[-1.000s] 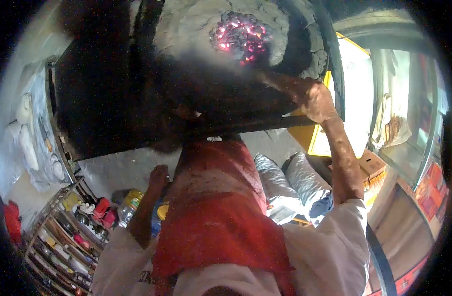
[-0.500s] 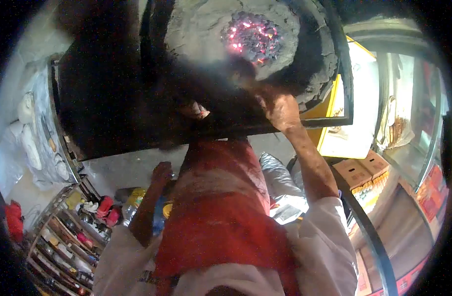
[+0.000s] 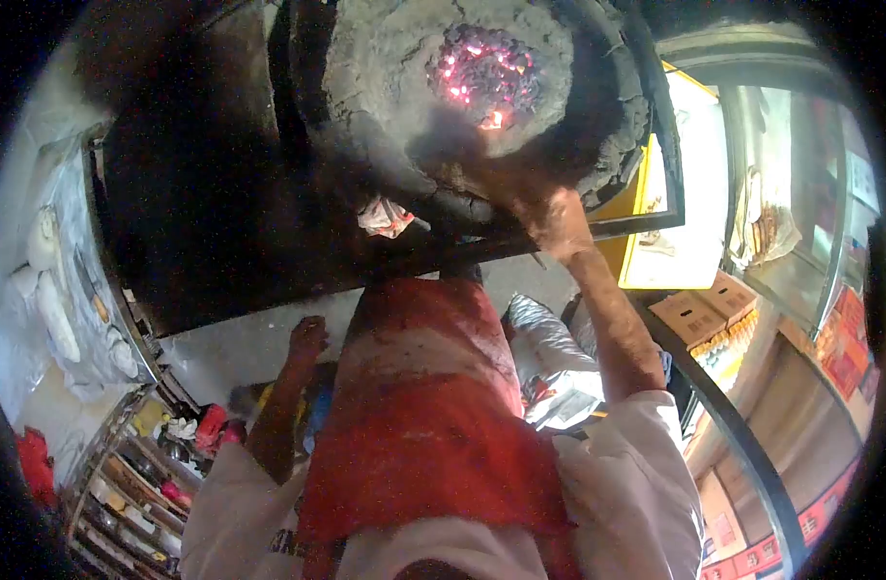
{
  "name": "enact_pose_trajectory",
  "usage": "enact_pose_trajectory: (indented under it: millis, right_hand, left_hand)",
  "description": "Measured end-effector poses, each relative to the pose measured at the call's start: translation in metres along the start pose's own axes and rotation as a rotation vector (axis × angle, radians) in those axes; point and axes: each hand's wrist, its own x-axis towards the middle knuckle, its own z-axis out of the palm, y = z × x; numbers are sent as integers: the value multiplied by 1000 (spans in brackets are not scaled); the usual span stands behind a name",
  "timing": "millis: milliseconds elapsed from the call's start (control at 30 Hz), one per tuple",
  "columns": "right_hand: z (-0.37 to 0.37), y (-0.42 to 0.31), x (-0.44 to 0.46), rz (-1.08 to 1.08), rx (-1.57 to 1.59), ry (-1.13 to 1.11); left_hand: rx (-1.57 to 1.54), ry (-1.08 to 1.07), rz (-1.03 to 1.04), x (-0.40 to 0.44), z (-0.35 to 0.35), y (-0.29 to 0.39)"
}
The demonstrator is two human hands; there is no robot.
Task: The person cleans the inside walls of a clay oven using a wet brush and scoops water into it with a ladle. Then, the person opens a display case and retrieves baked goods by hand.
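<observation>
Red coals [image 3: 491, 72] glow in the middle of a round, ash-grey clay hearth [image 3: 365, 87] set in a dark worktop. My right hand [image 3: 556, 220] is closed at the hearth's near right edge, around something dark and smeared by motion that reaches left over the rim; its shape cannot be made out. Low on the left, my left hand [image 3: 308, 336] hangs beside the red apron [image 3: 433, 387], its fingers curled and nothing visible in them. A crumpled white and red packet [image 3: 385, 217] lies on the worktop near the hearth's rim.
Silvery sacks [image 3: 549, 358] stand below the worktop, right of the apron. Further right are a yellow-edged panel [image 3: 689, 193], cardboard boxes [image 3: 689, 317] and a dark metal bar [image 3: 728, 416]. A slatted rack [image 3: 124, 483] with assorted items stands at the lower left.
My right hand has moved left from the hearth's right side, and the dark blur has shifted and shrunk. The packet now shows more fully. My left hand stays low, nearly still.
</observation>
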Motion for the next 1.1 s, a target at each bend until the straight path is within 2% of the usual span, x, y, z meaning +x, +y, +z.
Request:
enact_pose_trajectory:
  millis: [33,67,100,200,267,300,367,400,433,467,500,567,600,667,700,767,800,867,933,1000,1067,1100]
  right_hand:
    - [-4,11,-1,19,62,-99]
    - [29,79,1,54,-253,-147]
    - [21,77,6,126,-306,-169]
    - [-5,54,-3,0,-379,-132]
    - [-28,22,-6,-20,-207,-167]
    - [-30,34,-9,-23,-212,-167]
    - [-33,68,-11,-250,-214,-66]
    - [-54,41,-7,-188,-29,-42]
    - [-66,52,-6,-60,138,-168]
    - [-81,58,-4,-139,125,-139]
    - [-97,62,-1,-217,112,-111]
    - [-127,61,14,-74,147,-104]
    - [-135,57,22,-35,328,-36]
    - [-150,57,52,2,134,92]
    - [-154,56,67,-2,74,152]
    - [-157,61,100,31,-3,92]
    - [-158,63,115,62,-79,36]
    - [-158,41,144,100,-110,8]
    - [-146,54,187,133,-143,-24]
    - [-129,93,239,-29,-1102,-132]
    - [-127,62,257,-481,-848,146]
    - [-118,82,294,-493,-847,140]
  left_hand:
    - [-2,77,-95,6,1,-2]
    - [-7,158,-193,8,1,-6]
    - [-12,163,-191,7,-1,-8]
    - [-70,125,-176,15,-12,-23]
    - [411,49,211,36,-35,-78]
    - [405,49,212,40,-40,-96]
    - [537,31,425,48,-45,-116]
    - [532,38,427,38,-36,-99]
    - [136,80,111,14,-15,-58]
    - [-262,113,-204,2,-1,-34]
    - [-267,110,-203,13,-8,-57]
    - [693,36,435,40,-31,-124]
    - [688,37,434,32,-22,-109]
    - [1180,6,364,-2,7,-40]
    - [1179,4,362,1,4,-53]
    - [292,44,187,5,-5,-87]
    - [292,44,182,1,-3,-78]
    - [994,-62,297,-16,10,-39]
    - [1080,7,356,-25,19,-39]
    - [1159,80,410,-33,18,-54]
    - [1062,185,718,-31,14,-86]
    - [1054,192,709,-26,9,-111]
